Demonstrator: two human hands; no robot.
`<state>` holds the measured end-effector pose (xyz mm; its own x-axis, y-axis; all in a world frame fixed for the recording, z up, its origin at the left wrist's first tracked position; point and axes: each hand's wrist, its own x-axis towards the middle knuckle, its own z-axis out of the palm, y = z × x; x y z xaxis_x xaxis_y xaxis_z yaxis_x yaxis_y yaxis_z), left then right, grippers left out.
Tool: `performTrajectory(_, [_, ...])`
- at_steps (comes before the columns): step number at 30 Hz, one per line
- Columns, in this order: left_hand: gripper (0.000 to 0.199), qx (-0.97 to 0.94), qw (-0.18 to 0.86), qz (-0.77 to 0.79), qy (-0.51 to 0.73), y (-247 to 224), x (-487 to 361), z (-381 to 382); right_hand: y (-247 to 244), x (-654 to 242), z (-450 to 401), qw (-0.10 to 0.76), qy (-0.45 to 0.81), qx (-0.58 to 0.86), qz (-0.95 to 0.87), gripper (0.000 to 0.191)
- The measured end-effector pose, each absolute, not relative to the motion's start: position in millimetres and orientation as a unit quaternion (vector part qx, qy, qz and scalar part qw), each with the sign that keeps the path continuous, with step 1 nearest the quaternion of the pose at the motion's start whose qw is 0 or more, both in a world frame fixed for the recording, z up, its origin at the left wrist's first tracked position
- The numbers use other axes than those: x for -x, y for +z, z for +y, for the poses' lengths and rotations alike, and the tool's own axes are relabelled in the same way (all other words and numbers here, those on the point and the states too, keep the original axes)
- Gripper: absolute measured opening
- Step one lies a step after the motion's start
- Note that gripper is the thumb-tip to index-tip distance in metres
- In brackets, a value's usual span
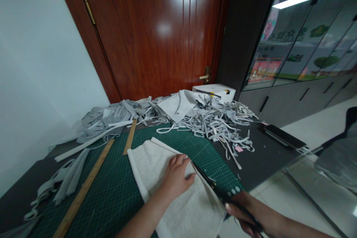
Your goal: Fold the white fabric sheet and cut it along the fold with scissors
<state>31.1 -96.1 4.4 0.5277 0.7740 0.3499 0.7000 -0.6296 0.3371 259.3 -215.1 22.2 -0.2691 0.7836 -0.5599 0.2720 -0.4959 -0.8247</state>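
A piece of off-white fabric lies on a green cutting mat and reaches past the table's near edge. My left hand rests flat on it, fingers spread, close to its right edge. Black scissors are in my right hand, with the fingers through and around the handles. Their blades run along the fabric's right edge and point away from me, toward the left fingertips. Whether the blades are apart is hard to make out.
Two wooden rulers lie on the mat's left side. Grey fabric scraps are heaped along the back, before a white box. A black phone-like slab is at the right edge. Behind stands a brown door.
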Motion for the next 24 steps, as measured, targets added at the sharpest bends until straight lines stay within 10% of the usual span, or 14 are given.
performTrajectory(24, [0.035,-0.840,0.235,0.430,0.233,10,-36,-96,40,-277,-227,0.191,0.671,0.552,-0.458,0.075])
